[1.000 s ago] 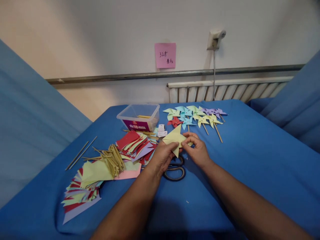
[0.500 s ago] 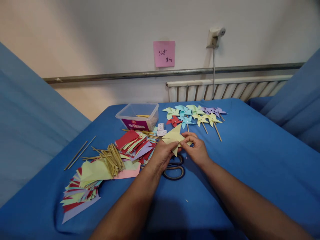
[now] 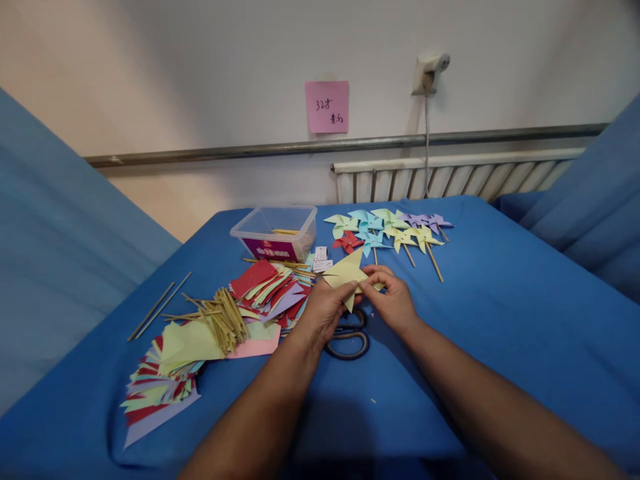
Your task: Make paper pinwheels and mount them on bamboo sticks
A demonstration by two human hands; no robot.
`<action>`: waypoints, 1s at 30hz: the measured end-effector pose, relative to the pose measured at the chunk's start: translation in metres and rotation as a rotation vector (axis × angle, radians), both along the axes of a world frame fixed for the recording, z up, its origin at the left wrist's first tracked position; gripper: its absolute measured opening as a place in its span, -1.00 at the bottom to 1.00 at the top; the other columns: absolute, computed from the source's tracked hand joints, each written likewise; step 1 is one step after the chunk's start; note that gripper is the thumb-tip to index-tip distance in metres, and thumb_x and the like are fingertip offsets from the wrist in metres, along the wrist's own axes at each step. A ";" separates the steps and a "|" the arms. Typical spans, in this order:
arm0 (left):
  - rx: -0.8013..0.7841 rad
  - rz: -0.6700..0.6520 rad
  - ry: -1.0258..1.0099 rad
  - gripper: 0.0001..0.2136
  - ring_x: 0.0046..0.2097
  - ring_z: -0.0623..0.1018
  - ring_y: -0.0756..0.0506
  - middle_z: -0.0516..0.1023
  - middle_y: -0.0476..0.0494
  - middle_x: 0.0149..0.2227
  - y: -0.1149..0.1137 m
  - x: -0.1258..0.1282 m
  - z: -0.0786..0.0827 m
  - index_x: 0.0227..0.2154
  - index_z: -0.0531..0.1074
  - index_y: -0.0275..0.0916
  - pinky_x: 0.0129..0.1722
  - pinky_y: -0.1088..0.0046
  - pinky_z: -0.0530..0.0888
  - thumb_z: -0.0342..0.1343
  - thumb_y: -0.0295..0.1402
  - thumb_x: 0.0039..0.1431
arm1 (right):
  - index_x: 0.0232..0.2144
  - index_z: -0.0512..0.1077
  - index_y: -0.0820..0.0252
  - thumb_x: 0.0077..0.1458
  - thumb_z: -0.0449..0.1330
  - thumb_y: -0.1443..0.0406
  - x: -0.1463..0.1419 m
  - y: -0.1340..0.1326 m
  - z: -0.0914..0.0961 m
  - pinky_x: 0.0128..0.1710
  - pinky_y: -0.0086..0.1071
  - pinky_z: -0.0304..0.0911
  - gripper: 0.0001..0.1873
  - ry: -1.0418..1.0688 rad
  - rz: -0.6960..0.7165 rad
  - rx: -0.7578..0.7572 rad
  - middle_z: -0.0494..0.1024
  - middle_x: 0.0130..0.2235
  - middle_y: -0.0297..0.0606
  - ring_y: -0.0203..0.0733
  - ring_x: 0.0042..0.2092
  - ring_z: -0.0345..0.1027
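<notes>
Yellow paper [image 3: 345,275]: a folded, pointed shape, held just above the worktop [image 3: 500,300] between both your hands.

Your left hand [image 3: 324,312] pinches its lower left part, thumb on top. Your right hand [image 3: 393,300] pinches near the middle from the right. Both grips are narrow and closed on the paper, and the fingertips of the two hands nearly meet at the centre. One point sticks up and away from the grip; another hangs down toward you.

Step in hand, as I read it: drawing the paper's corners to the middle and holding them there. The next move calls for a steady pinch at the centre, or the folds may spring open.

- **Directly under the grip:** black scissors [image 3: 350,340], flat on the blue cloth.
- **Left of the grip:** a fanned pile of coloured paper [image 3: 273,290], then a bundle of thin sticks [image 3: 225,317].
- **Beyond the grip:** small white slips [image 3: 323,260] and a clear plastic box [image 3: 275,232] with a few sticks inside.
- **Beyond and to the right:** a row of finished pinwheels [image 3: 390,230].
</notes>
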State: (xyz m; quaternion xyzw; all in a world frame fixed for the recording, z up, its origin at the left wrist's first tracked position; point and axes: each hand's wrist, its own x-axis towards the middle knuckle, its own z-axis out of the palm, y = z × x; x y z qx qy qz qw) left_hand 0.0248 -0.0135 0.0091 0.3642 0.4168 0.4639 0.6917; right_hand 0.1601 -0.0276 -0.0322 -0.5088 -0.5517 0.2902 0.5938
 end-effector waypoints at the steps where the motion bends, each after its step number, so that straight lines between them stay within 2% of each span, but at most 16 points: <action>1: 0.001 0.002 0.002 -0.56 -0.37 0.57 -0.03 0.64 -0.19 -0.24 0.000 0.000 0.000 -0.14 0.54 -0.33 -0.37 0.50 0.51 0.38 -0.51 -0.20 | -0.56 0.49 0.13 0.01 0.27 0.18 0.000 0.000 0.000 0.06 -0.13 0.25 -0.80 0.002 -0.002 0.001 0.55 -0.11 -0.12 -0.01 -0.03 0.45; 17: 0.029 -0.009 0.002 -0.51 -0.37 0.56 -0.04 0.64 -0.20 -0.23 0.000 0.001 0.001 -0.11 0.55 -0.32 -0.39 0.50 0.49 0.41 -0.48 -0.22 | -0.58 0.48 0.12 0.01 0.26 0.16 -0.002 -0.001 0.002 0.05 -0.15 0.27 -0.78 0.023 -0.018 -0.017 0.57 -0.14 -0.15 -0.02 -0.05 0.46; 24: 0.015 -0.014 0.017 -0.54 -0.37 0.56 -0.03 0.64 -0.19 -0.24 0.002 0.000 -0.004 -0.12 0.54 -0.32 -0.36 0.49 0.50 0.39 -0.45 -0.18 | -0.59 0.48 0.12 0.01 0.26 0.16 -0.003 -0.001 0.003 0.04 -0.14 0.28 -0.78 0.036 -0.025 -0.025 0.57 -0.15 -0.14 -0.02 -0.07 0.46; 30: 0.087 -0.010 0.077 -0.61 -0.39 0.54 -0.03 0.64 -0.16 -0.28 0.004 -0.001 -0.006 -0.20 0.56 -0.32 -0.42 0.51 0.48 0.38 -0.41 -0.19 | -0.56 0.46 0.12 0.00 0.27 0.12 -0.005 -0.001 -0.001 0.05 -0.13 0.27 -0.76 0.035 -0.014 -0.034 0.57 -0.13 -0.16 -0.01 -0.04 0.45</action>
